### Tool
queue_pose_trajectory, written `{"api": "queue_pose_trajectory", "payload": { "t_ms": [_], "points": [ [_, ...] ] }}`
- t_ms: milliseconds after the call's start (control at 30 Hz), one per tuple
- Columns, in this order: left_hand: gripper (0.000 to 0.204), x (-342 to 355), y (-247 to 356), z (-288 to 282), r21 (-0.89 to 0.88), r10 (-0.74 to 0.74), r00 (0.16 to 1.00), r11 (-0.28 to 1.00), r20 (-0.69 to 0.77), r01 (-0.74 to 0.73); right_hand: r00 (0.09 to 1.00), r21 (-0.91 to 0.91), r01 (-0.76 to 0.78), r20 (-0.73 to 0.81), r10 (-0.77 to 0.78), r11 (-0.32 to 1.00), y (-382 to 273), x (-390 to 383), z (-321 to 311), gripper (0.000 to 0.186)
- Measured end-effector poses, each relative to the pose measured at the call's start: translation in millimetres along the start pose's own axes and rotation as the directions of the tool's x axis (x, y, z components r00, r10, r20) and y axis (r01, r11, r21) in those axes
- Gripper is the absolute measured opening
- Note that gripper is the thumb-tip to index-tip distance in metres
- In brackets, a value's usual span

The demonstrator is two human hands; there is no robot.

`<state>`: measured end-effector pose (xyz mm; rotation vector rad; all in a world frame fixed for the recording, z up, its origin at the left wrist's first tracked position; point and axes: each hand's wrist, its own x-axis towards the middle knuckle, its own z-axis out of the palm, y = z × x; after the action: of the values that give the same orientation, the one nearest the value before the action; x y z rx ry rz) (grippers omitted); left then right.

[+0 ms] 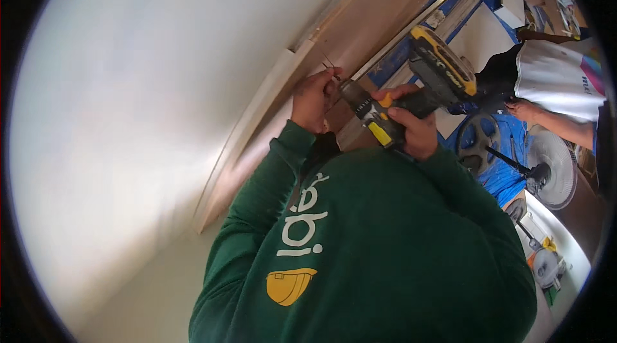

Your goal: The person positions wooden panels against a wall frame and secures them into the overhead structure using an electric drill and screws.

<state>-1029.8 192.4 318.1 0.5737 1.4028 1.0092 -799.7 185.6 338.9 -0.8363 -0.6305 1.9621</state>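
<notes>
My right hand (414,126) is wrapped round the grip of a black and yellow cordless drill (373,112), whose battery points up and to the right. The drill's chuck faces my left hand (312,100). Just ahead of the chuck, the left fingertips are pinched together by thin, dark, pointed pieces (328,60), perhaps a bit or screws; what exactly the fingers hold is too small to tell. Both hands are close to a long brown wooden board (360,15) with a pale edge strip (257,108), set along the white surface.
To the right stands another person (559,76) in a white top, one arm bent. Below that person are a pedestal fan (551,173), a round dark base (479,140) and blue sheeting (504,182). White panels (479,38) and timber lengths lie at the upper right.
</notes>
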Motion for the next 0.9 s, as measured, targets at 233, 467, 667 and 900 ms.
{"api": "queue_pose_trajectory", "payload": {
  "t_ms": [233, 467, 667, 900],
  "points": [
    [0.024, 7, 1, 5, -0.254, -0.1, 0.986, 0.965, -0.13, 0.064, 0.997, 0.056, 0.013, 0.074, -0.017, 0.998, 9, 23, -11, 0.028],
    [0.022, 19, -8, 4, -0.296, -0.09, 0.979, 0.955, -0.182, 0.033, 0.995, 0.029, 0.058, 0.074, -0.06, 0.998, 10, 37, -10, 0.027],
    [0.023, 18, -7, 8, -0.338, -0.061, 0.977, 0.941, -0.206, -0.013, 0.991, -0.071, 0.113, 0.078, -0.107, 0.991, 6, 32, -3, 0.025],
    [0.03, 15, -11, -3, -0.189, -0.045, 0.977, 0.982, -0.208, 0.005, 0.987, -0.127, 0.149, 0.073, -0.14, 0.981, 17, 33, 0, 0.025]
  ]
}}
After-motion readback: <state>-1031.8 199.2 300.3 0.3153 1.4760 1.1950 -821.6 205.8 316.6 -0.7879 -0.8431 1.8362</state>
